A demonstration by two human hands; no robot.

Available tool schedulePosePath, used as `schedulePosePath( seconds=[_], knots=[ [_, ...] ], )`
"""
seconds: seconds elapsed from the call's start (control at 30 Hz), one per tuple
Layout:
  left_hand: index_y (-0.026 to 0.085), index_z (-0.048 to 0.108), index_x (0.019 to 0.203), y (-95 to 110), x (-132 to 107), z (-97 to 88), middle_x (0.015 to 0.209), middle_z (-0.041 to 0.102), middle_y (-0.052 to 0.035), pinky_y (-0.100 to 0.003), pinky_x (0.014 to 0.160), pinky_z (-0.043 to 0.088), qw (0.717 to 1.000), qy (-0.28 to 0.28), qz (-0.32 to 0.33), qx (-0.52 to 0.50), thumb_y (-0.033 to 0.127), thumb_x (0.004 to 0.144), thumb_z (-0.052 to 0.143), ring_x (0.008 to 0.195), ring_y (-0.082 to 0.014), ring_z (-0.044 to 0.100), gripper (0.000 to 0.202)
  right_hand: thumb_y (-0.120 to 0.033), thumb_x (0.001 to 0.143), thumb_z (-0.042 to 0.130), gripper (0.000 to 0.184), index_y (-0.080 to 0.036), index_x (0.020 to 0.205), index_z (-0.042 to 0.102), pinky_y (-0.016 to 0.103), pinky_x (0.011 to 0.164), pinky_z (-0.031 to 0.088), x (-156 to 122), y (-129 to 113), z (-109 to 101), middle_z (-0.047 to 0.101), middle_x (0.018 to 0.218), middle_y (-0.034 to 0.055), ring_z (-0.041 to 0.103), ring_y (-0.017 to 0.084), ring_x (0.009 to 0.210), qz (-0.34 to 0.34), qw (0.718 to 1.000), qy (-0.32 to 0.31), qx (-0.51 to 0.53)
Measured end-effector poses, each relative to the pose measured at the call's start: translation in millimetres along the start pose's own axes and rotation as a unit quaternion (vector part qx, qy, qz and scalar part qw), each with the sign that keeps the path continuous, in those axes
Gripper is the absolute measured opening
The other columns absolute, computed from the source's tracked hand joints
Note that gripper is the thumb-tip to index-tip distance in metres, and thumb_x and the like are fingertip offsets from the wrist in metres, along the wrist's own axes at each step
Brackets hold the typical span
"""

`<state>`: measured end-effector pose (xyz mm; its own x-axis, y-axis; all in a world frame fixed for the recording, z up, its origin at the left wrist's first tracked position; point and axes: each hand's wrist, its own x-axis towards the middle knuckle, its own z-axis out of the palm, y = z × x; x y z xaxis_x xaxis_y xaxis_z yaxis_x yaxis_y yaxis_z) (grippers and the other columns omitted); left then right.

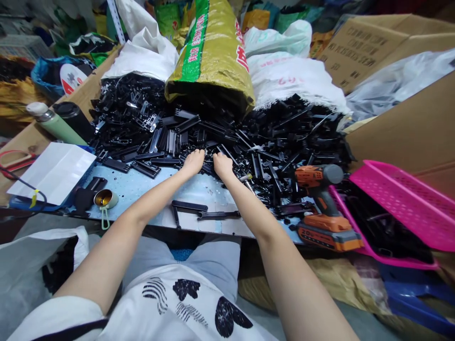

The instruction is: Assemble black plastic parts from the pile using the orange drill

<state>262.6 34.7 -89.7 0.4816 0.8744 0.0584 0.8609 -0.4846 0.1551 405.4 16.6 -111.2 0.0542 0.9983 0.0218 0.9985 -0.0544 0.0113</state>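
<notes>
Your printed shirt [192, 303] faces black bars [190, 206] apparently set aside, heaped black parts [213, 130] remaining far; left hand [194, 162] and right hand [222, 166] curl, contents hidden.

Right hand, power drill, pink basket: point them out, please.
Right hand [223, 166], head view: back of the hand.
Power drill [326, 203], head view: dark handle.
Pink basket [405, 201], head view: perforated side wall.

A pale-blue table [142, 192] lies beneath the hands [194, 162]; beyond them, leftward, rises a perforated metal post [116, 21]; grey floor [369, 327] shows below.
</notes>
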Motion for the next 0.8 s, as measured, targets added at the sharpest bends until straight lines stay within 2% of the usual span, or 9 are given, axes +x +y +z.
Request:
schedulePosePath(
  seconds=[0.07, 0.17, 0.27, 0.37, 0.5, 0.63, 0.73, 0.8],
  knots=[
    [0.011, 0.052, 0.113, -20.0, -33.1, -10.3, 0.104, 0.060, -0.0140, -0.030, 0.081, 0.043, 0.999, 0.019, 0.005, -0.033, 0.010, 0.093, 0.032, 0.094, -0.0214, 0.059, 0.029, -0.014, 0.089, 0.036, 0.028, -0.011, 0.108, 0.056, 0.031, 0.074, 0.043, 1.7, 1.5, 1.4, 0.059, 0.106, 0.0173, 0.056, 0.024, 0.094, 0.007, 1.000, 0.011, 0.021],
    [0.015, 0.057, 0.104, -51.4, -93.1, -22.8, 0.098, 0.063, -0.0091, -0.029, 0.080, 0.043, 0.994, 0.035, 0.003, -0.103, 0.025, 0.094, 0.040, 0.092, -0.0207, 0.060, 0.022, -0.018, 0.087, 0.042, 0.027, -0.014, 0.107, 0.059, 0.032, 0.077, 0.044, -5.9, 14.7, 4.0, 0.060, 0.104, 0.0144, 0.057, 0.023, 0.090, 0.007, 0.994, 0.052, 0.100],
    [0.016, 0.062, 0.088, -70.8, -144.2, -27.8, 0.088, 0.065, -0.0071, -0.028, 0.078, 0.043, 0.991, 0.006, -0.027, -0.133, 0.030, 0.095, 0.039, 0.087, -0.0197, 0.060, 0.027, -0.020, 0.085, 0.045, 0.026, -0.015, 0.102, 0.064, 0.033, 0.081, 0.045, -26.2, 27.1, 3.5, 0.059, 0.105, 0.0129, 0.057, 0.021, 0.088, -0.030, 0.973, 0.091, 0.211],
    [0.017, 0.063, 0.087, -73.5, -173.4, -27.8, 0.086, 0.065, -0.0064, -0.028, 0.077, 0.043, 0.990, -0.044, -0.020, -0.130, 0.030, 0.095, 0.039, 0.086, -0.0194, 0.060, 0.029, -0.023, 0.083, 0.051, 0.021, -0.015, 0.094, 0.068, 0.032, 0.081, 0.047, -58.9, 28.5, -5.6, 0.063, 0.095, 0.0099, 0.058, 0.019, 0.084, -0.085, 0.944, 0.070, 0.312],
    [0.017, 0.065, 0.087, -64.2, -184.8, -32.2, 0.087, 0.064, -0.0069, -0.028, 0.075, 0.043, 0.992, -0.105, 0.020, -0.068, 0.031, 0.094, 0.041, 0.084, -0.0194, 0.061, 0.029, -0.030, 0.079, 0.061, 0.018, -0.018, 0.089, 0.068, 0.031, 0.073, 0.048, -107.5, 19.7, -25.2, 0.067, 0.083, 0.0046, 0.061, 0.017, 0.075, -0.116, 0.909, -0.041, 0.399],
    [0.013, 0.066, 0.087, -51.9, -181.2, -39.7, 0.086, 0.063, -0.0108, -0.030, 0.071, 0.045, 0.987, -0.147, 0.060, 0.028, 0.029, 0.094, 0.041, 0.081, -0.0222, 0.063, 0.030, -0.033, 0.077, 0.063, 0.017, -0.018, 0.085, 0.066, 0.028, 0.068, 0.048, -138.2, 9.9, -38.1, 0.068, 0.078, 0.0033, 0.063, 0.016, 0.072, -0.125, 0.894, -0.112, 0.416],
    [0.011, 0.066, 0.087, -43.5, -175.0, -38.7, 0.085, 0.063, -0.0134, -0.032, 0.071, 0.046, 0.981, -0.155, 0.098, 0.065, 0.025, 0.093, 0.042, 0.081, -0.0246, 0.063, 0.028, -0.028, 0.079, 0.060, 0.012, -0.018, 0.083, 0.066, 0.026, 0.068, 0.047, -146.7, 1.8, -41.8, 0.068, 0.076, 0.0032, 0.062, 0.016, 0.071, -0.149, 0.909, -0.123, 0.370],
    [0.011, 0.065, 0.088, -40.4, -173.5, -32.4, 0.085, 0.063, -0.0133, -0.033, 0.071, 0.047, 0.981, -0.146, 0.107, 0.062, 0.023, 0.092, 0.045, 0.082, -0.0249, 0.064, 0.023, -0.023, 0.081, 0.057, 0.010, -0.017, 0.083, 0.066, 0.026, 0.070, 0.046, -149.1, -4.7, -42.8, 0.067, 0.079, 0.0048, 0.062, 0.016, 0.073, -0.177, 0.927, -0.105, 0.312]
  ],
)
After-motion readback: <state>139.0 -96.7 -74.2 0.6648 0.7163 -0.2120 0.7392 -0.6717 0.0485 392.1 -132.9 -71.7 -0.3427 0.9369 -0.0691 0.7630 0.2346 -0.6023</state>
